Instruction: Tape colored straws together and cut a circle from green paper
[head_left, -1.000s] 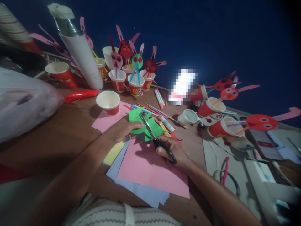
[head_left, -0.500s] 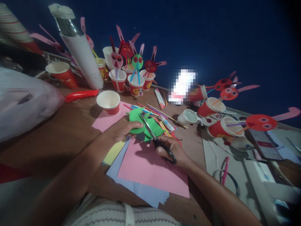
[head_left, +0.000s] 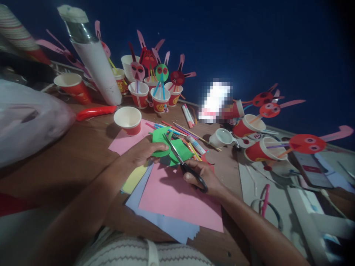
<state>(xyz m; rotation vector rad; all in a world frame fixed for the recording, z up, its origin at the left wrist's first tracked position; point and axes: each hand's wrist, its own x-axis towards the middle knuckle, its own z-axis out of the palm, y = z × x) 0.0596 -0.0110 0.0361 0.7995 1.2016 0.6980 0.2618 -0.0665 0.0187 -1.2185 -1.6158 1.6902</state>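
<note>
Green paper (head_left: 161, 135) is pinched between the thumb and fingers of my left hand (head_left: 146, 151). My right hand (head_left: 202, 175) grips black-handled scissors (head_left: 177, 154), fingers through the loops. The scissor blades lie across the green paper, pointing up and left, and a green flap hangs to their right. Below my hands lies a pink sheet (head_left: 177, 199) on top of blue-grey paper (head_left: 166, 225) and yellow paper (head_left: 135, 179). Pencils, markers and a glue stick (head_left: 195, 144) lie just beyond the green paper.
A paper cup (head_left: 128, 120) stands on pink paper at the left. Red cups with paper faces line the back (head_left: 161, 99) and right (head_left: 249, 127). A tall bottle (head_left: 94, 66), a plastic bag (head_left: 30, 122) and a phone (head_left: 312, 170) are around the table.
The scissor tips have shifted very slightly left along the green paper. My hands stay in nearly the same place, with the same holds.
</note>
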